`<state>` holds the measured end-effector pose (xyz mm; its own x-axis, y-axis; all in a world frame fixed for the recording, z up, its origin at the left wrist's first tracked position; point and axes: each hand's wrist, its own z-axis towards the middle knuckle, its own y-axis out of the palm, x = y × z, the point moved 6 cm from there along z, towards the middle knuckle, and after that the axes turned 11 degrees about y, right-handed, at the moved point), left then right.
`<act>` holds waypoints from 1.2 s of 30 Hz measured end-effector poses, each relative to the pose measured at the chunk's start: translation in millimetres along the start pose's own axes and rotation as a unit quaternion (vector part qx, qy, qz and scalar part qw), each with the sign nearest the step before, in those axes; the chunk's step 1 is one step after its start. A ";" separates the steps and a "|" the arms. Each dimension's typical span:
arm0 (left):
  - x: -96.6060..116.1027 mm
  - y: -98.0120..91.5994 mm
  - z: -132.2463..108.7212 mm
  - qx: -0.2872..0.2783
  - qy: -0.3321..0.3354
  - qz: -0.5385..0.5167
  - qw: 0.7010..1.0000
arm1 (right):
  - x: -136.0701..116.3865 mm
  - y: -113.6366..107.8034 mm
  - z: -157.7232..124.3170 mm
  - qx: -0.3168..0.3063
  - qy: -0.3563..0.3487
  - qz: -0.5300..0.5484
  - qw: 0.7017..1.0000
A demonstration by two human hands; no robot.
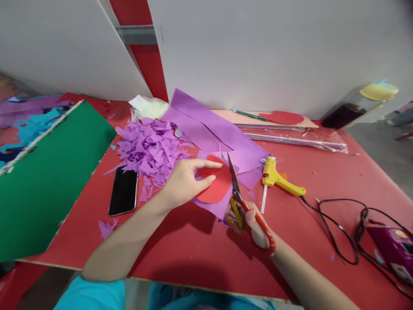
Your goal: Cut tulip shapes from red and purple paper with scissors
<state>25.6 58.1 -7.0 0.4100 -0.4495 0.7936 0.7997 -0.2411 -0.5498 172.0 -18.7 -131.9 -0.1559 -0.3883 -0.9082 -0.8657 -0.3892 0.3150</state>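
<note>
My left hand (190,178) presses a red paper shape (217,185) with a rounded outline against a purple sheet (211,209), thumb and fingers closed on them. In my right hand (250,221) is a pair of scissors (236,187) with red and yellow handles. The blades are parted and point away from me, at the right edge of the red shape. A heap of purple paper scraps (151,148) lies beyond my left wrist. Larger purple sheets (219,129) lie behind the scissors.
A black-screened phone (123,191) lies left of my arm. On the right are a yellow glue gun (274,176) with its cord, a purple box (395,247) and a yellow-lidded container (358,105). A green board (54,181) covers the left side. White panels rise behind the red table (193,258).
</note>
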 end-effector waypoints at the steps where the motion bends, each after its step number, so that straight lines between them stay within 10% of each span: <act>1: -0.5 -0.2 0.1 -0.003 0.001 0.000 1.000 | 0.1 0.1 0.3 -0.003 0.003 -0.002 1.000; 36: 0.5 -1.4 1.9 -0.035 0.009 -0.057 0.998 | -3.0 6.3 -4.1 -0.055 -0.027 -0.017 0.998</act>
<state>25.5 59.9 -5.3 0.3094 -0.4301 0.8481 0.8084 -0.3507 -0.4727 168.9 -23.3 -126.0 -0.1558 -0.3297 -0.9311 -0.8140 -0.4911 0.3101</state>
